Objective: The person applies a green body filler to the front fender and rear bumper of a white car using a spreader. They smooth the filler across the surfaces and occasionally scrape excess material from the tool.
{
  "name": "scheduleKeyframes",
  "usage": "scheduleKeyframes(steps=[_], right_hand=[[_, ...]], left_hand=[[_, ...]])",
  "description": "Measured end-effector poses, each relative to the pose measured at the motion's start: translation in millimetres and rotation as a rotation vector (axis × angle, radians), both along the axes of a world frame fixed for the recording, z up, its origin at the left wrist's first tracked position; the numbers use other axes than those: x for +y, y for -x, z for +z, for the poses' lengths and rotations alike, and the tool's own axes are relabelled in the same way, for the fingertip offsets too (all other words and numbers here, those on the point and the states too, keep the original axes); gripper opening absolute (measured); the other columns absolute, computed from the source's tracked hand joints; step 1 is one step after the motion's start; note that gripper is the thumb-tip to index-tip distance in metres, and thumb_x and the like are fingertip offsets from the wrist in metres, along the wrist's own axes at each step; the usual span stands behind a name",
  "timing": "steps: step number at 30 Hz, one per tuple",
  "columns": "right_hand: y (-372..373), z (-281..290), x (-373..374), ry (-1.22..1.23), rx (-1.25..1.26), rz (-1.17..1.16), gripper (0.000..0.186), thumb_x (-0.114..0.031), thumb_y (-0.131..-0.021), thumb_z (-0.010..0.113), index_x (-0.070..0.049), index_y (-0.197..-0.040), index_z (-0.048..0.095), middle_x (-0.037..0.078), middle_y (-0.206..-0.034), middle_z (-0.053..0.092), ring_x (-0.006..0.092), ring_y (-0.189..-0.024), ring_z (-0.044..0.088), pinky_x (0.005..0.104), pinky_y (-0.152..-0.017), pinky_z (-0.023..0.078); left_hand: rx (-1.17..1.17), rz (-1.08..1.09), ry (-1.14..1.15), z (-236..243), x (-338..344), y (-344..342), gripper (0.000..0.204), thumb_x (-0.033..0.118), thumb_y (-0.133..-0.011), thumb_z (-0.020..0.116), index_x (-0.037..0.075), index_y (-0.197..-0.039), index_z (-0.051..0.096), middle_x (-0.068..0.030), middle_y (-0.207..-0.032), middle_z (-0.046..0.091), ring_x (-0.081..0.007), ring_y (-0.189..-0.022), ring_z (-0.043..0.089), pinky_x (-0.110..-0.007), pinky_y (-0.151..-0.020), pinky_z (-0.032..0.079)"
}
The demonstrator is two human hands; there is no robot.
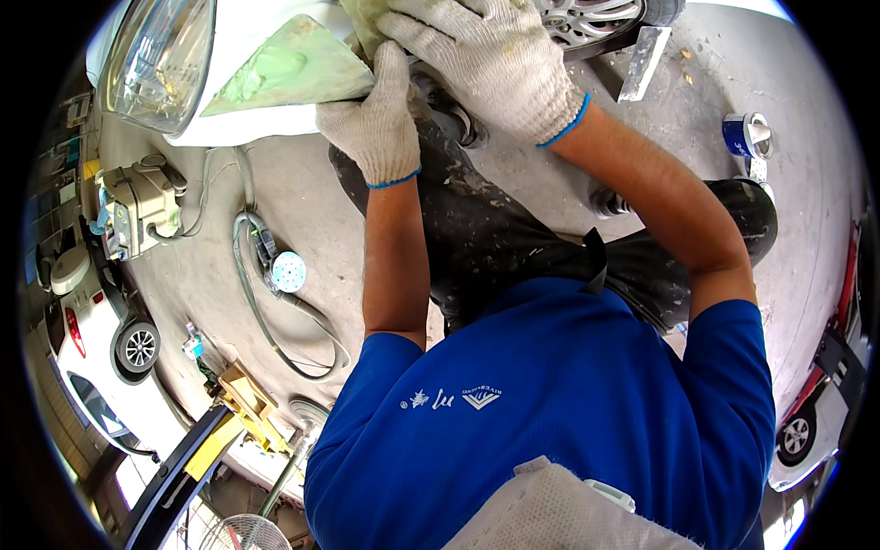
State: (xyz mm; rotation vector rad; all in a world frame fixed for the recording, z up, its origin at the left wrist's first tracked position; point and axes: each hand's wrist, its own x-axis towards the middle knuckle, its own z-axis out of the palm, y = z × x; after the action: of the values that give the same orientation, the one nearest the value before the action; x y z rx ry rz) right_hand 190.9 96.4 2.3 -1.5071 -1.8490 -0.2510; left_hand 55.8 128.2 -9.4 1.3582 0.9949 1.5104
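Patch, green (pixel 289 66), on white panel (pixel 252 125): ten o'clock from left hand (pixel 371 128), nine o'clock from right hand (pixel 486 69). Hands close together; grip can't tell.

Right hand (pixel 490 69), wheel (pixel 591 18) cut by top edge; fan (pixel 246 533) by bottom.

On the concrete floor (pixel 197 266), toward its left edge, stands a boxy beige machine (pixel 142 209). Nearer the middle lies a sander (pixel 289 271) with a pale blue round pad, beside a looping grey hose (pixel 316 319). A white car (pixel 128 394) is parked along the left edge, a wire-caged fan (pixel 246 532) at the near-left corner. Near the right edge are a blue can (pixel 736 135) and, beyond, another white car (pixel 825 420).
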Motion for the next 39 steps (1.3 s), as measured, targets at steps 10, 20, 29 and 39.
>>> scheduleKeyframes(steps=[10, 20, 29, 39], right_hand=[[-2.6, -6.4, -2.6, -0.004, -0.017, 0.002, 0.044, -0.017, -0.082, 0.068, -0.019, -0.126, 0.064, 0.000, -0.116, 0.065, 0.0186, -0.094, 0.062, 0.0340, -0.080, 0.052], [-4.4, -11.7, -2.3, -0.013, -0.031, -0.003, 0.044, -0.017, -0.082, 0.068, -0.020, -0.126, 0.064, 0.000, -0.117, 0.065, 0.0186, -0.095, 0.062, 0.0344, -0.081, 0.051], [-1.8, -12.1, 0.0, -0.039, -0.045, 0.000, 0.045, -0.018, -0.082, 0.068, -0.020, -0.126, 0.064, -0.001, -0.117, 0.065, 0.0185, -0.095, 0.061, 0.0347, -0.082, 0.051], [3.7, -5.8, 5.1, -0.083, -0.055, 0.002, 0.045, -0.018, -0.082, 0.069, -0.020, -0.127, 0.064, -0.001, -0.117, 0.065, 0.0185, -0.096, 0.061, 0.0351, -0.082, 0.051]], left_hand=[[-0.039, 0.000, 0.008, 5.1, -3.1, -4.9, 0.023, 0.007, -0.090, 0.066, -0.006, -0.108, 0.066, -0.0032, -0.073, 0.061, -0.0060, -0.054, 0.049, -0.020, -0.047, 0.040], [-0.073, -0.026, 0.006, -0.6, 0.5, -4.8, 0.025, 0.006, -0.088, 0.067, -0.007, -0.110, 0.065, -0.0049, -0.076, 0.063, -0.0062, -0.054, 0.050, -0.020, -0.048, 0.038], [0.001, 0.022, -0.003, 3.0, -4.2, -7.5, 0.024, 0.004, -0.089, 0.066, -0.006, -0.110, 0.066, -0.0044, -0.077, 0.064, -0.0060, -0.054, 0.050, -0.020, -0.049, 0.040], [0.013, 0.030, 0.030, -5.0, -1.5, -0.2, 0.027, 0.004, -0.087, 0.067, -0.009, -0.110, 0.065, -0.0047, -0.077, 0.063, -0.0062, -0.056, 0.050, -0.020, -0.050, 0.041]])
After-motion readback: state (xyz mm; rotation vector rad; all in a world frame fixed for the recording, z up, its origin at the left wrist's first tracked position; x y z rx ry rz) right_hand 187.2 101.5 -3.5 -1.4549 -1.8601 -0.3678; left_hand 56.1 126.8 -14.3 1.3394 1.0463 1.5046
